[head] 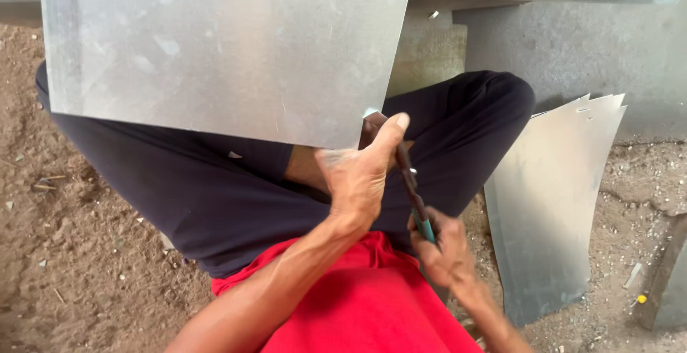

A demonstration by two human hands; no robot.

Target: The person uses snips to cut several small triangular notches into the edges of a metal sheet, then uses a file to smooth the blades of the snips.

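Note:
A large flat sheet of galvanised metal (pixel 222 45) is held up over my crossed legs in dark trousers (pixel 215 195). My left hand (pixel 358 174) grips the sheet's lower right corner, thumb pressed up along its edge. My right hand (pixel 444 253) is closed around the teal handle of metal snips (pixel 413 192). The snips' dark blades point up toward the same corner, just beside my left thumb. Whether the blades touch the sheet is hidden by my left hand.
A cut metal sheet (pixel 551 203) with a notched top edge lies on the dirt at my right. More sheets (pixel 572 45) lean and stack at the back right. Sandy ground (pixel 79 253) with small scraps spreads to the left.

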